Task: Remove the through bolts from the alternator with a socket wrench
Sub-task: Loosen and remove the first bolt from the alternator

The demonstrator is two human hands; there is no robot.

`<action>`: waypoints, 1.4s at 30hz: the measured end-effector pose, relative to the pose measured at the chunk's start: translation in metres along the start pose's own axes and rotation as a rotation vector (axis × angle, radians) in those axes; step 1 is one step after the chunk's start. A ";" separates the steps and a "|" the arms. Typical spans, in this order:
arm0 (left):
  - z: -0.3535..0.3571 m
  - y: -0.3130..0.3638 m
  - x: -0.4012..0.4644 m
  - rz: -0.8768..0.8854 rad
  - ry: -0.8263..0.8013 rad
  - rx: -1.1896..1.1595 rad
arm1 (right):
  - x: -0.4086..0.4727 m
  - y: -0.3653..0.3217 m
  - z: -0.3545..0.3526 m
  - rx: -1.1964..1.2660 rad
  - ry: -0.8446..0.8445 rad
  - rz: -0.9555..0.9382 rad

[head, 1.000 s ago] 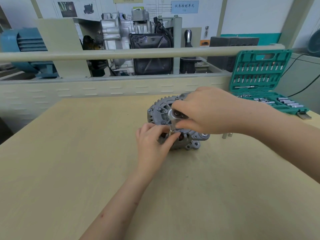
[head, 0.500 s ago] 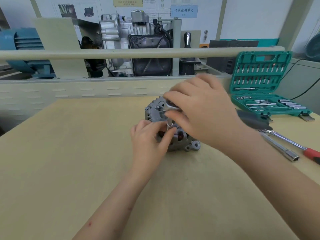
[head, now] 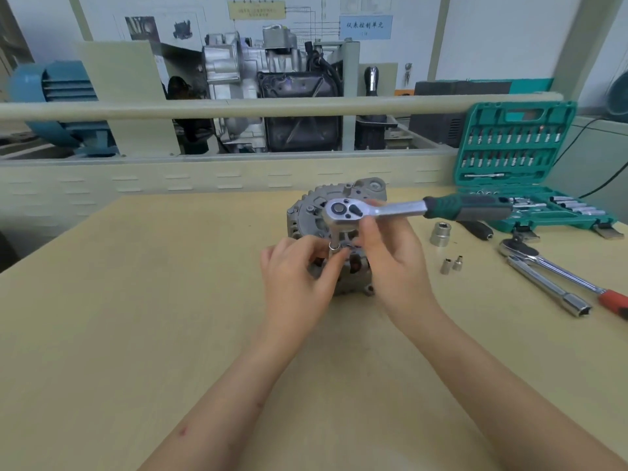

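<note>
Seating the socket (head: 334, 246) on a bolt, judging by the pose. Alternator (head: 343, 212) sits mid-table (head: 136, 300). Left hand (head: 299, 270) pinches the socket; right hand (head: 390, 256) fingers curl under the wrench (head: 373, 210) head, handle free. Next: grab the handle, keep the socket square, swing to loosen.

Blue wall sign (head: 365, 26), far centre: "仪表控制单元". Yellow placard (head: 256, 10) left of it: print too small to read.
</note>
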State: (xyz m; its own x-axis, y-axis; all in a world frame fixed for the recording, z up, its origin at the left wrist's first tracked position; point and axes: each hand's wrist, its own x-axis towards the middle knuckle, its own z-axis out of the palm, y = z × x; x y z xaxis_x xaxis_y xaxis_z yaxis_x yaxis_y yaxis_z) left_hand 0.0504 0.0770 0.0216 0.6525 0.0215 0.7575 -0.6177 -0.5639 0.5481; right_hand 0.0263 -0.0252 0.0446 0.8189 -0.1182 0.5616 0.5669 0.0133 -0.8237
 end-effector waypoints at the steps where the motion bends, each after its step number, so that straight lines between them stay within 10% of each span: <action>1: 0.000 0.000 0.000 0.002 0.000 0.005 | 0.007 -0.001 0.001 0.127 -0.023 0.056; 13: 0.001 -0.010 -0.001 0.001 -0.041 0.050 | 0.059 -0.007 -0.003 0.525 -0.553 0.410; 42: 0.002 -0.010 -0.004 -0.007 -0.048 0.039 | 0.048 0.010 -0.007 0.732 -0.555 0.330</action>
State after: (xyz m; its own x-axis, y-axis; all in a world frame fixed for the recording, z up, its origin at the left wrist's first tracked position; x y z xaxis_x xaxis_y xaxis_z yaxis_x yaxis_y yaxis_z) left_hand 0.0549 0.0805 0.0125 0.6775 -0.0139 0.7354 -0.5965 -0.5954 0.5383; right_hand 0.0705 -0.0378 0.0627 0.7661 0.4839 0.4231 0.0640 0.5975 -0.7993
